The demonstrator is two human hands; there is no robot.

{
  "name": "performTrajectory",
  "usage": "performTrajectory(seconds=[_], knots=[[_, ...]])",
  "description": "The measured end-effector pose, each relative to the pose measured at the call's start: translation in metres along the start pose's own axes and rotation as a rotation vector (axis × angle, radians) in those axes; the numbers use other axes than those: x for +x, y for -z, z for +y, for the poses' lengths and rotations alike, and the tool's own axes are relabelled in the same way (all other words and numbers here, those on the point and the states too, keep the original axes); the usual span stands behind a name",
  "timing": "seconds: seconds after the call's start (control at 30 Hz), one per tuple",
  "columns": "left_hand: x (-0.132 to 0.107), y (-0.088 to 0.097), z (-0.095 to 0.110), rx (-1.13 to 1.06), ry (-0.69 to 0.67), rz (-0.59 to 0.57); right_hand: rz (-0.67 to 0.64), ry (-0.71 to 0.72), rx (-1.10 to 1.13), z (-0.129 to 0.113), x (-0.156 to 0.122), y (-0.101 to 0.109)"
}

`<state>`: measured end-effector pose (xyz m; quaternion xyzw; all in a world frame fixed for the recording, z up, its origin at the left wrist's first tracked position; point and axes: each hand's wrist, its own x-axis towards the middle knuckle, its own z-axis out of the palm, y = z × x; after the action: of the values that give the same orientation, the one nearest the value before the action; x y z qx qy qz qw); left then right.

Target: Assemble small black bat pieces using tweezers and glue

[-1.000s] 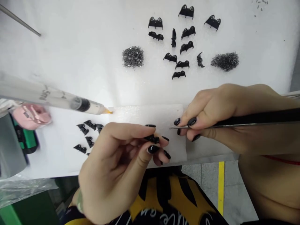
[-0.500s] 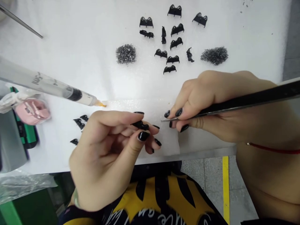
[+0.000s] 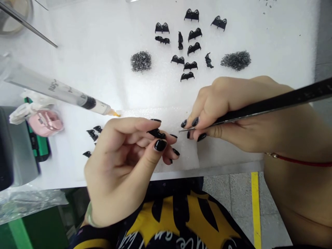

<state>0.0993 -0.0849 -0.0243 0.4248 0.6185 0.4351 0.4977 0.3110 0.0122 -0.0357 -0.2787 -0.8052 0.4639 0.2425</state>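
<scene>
My left hand (image 3: 124,169) pinches a small black plastic part (image 3: 156,133) between thumb and fingertips, above a white foam pad (image 3: 185,155). To its right, my right hand (image 3: 228,107) is closed around black tweezers (image 3: 259,106). Their thin metal tip points left toward the part, with a gap between them; whether a tiny piece sits at the tip I cannot make out. Similar black parts (image 3: 192,65) with two rounded loops lie farther up the white sheet. Two piles of tiny dark pieces flank them, one at left (image 3: 140,61) and one at right (image 3: 236,61).
A 5 ml syringe (image 3: 64,91) with an orange tip angles in from the left. Below it lie a pink item in clear wrap (image 3: 46,122) and more black parts (image 3: 92,134). A pointed metal rod (image 3: 33,29) reaches in at upper left. The table's near edge (image 3: 223,171) runs below my hands.
The view has shifted slightly, so the syringe and left-side items appear farther right. Both hands keep their grips, and the tweezer tip stays a short way from the part.
</scene>
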Motion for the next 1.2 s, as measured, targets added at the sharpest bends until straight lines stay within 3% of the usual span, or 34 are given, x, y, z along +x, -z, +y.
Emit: performTrajectory(seconds=[0.1,0.23,0.47,0.67,1.2], knots=[[0.001,0.005,-0.003,-0.049,-0.102,-0.016,-0.003,0.071,0.029,0.003,0.001,0.0],[0.002,0.003,-0.008,-0.091,-0.083,-0.046,0.012,0.075,0.136,0.005,0.002,0.001],[0.0,0.003,-0.011,-0.118,-0.078,-0.095,0.216,-0.019,0.482,-0.005,0.006,-0.008],[0.0,0.006,-0.012,-0.156,-0.037,-0.145,0.314,-0.082,0.42,-0.012,0.006,-0.023],[-0.002,0.006,-0.012,-0.092,-0.032,-0.151,0.209,-0.065,0.391,-0.011,0.007,-0.016]])
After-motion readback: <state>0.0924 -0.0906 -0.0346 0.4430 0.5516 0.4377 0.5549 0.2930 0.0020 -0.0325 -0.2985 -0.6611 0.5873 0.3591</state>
